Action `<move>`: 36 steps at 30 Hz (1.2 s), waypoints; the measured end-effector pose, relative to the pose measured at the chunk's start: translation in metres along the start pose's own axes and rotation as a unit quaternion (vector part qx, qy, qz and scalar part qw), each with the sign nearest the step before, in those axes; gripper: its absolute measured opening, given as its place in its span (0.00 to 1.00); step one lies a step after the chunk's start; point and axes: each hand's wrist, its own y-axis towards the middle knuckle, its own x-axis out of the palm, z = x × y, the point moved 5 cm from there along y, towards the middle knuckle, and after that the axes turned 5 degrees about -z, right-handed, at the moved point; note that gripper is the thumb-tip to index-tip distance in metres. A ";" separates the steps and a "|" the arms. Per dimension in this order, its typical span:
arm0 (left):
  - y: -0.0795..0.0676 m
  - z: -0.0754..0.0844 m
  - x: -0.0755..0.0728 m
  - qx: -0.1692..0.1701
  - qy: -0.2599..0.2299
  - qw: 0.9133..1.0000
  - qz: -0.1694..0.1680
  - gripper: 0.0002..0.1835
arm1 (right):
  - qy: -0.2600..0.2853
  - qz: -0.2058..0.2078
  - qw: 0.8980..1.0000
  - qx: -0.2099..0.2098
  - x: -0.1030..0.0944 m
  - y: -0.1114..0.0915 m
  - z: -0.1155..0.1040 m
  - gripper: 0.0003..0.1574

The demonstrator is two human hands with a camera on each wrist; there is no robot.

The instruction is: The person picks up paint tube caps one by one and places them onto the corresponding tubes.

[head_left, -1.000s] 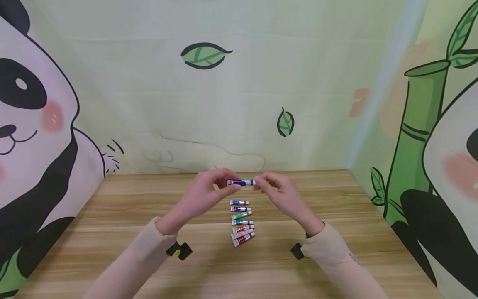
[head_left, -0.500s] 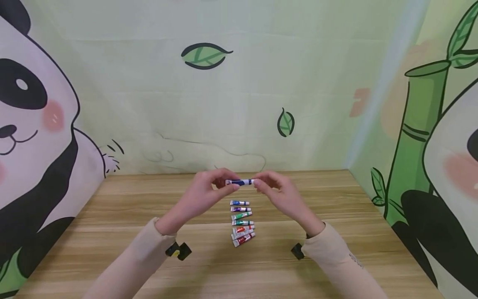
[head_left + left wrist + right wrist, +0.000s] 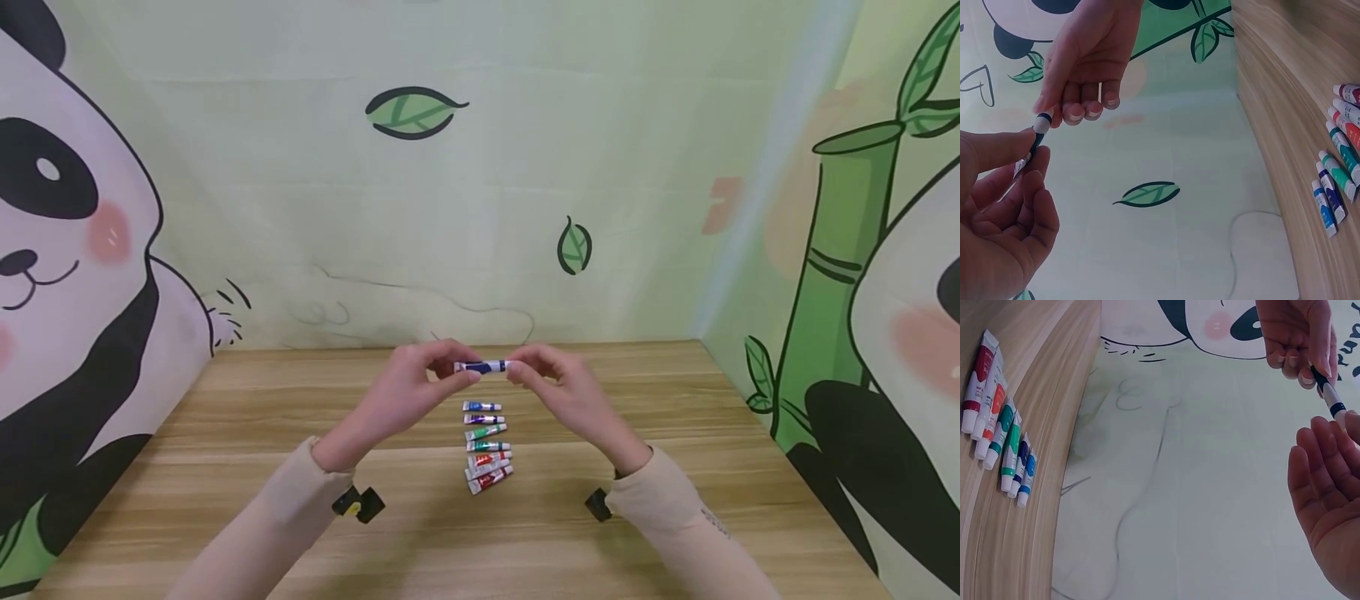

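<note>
A small dark blue and white paint tube (image 3: 486, 367) is held level above the far part of the table. My left hand (image 3: 420, 387) pinches its flat end between thumb and fingers. At the other end, my right hand (image 3: 562, 392) pinches the white cap with thumb and forefinger. The right wrist view shows the tube's label band (image 3: 1332, 399) between the two hands, the cap partly covered by the right thumb. Below the hands lies a column of several paint tubes: blue (image 3: 482, 407), purple (image 3: 483, 420), light green (image 3: 485, 432), teal (image 3: 487, 447), orange-red (image 3: 489, 459) and dark red (image 3: 491, 480).
The wooden table (image 3: 262, 500) reaches back to a cloth backdrop (image 3: 510, 167) printed with pandas, leaves and bamboo. A white-labelled tube (image 3: 992, 390) lies between the dark red and orange ones, their bodies close together. Small black devices (image 3: 360, 503) sit at the sleeve cuffs.
Both hands stay on the tube almost in place. The right fingers shift slightly along the cap end; the tubes on the table have not moved.
</note>
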 end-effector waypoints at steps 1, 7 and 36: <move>0.000 0.001 0.000 0.003 0.002 1.000 0.001 0.09 | -0.001 0.000 1.000 0.001 0.001 0.000 0.000 0.11; -0.002 0.008 0.001 0.040 0.038 0.998 0.017 0.09 | -0.016 -0.007 1.000 -0.001 0.005 0.002 -0.004 0.14; 0.001 -0.014 0.005 -0.051 -0.134 0.990 -0.001 0.13 | -0.064 0.014 0.995 -0.075 0.004 0.004 -0.017 0.08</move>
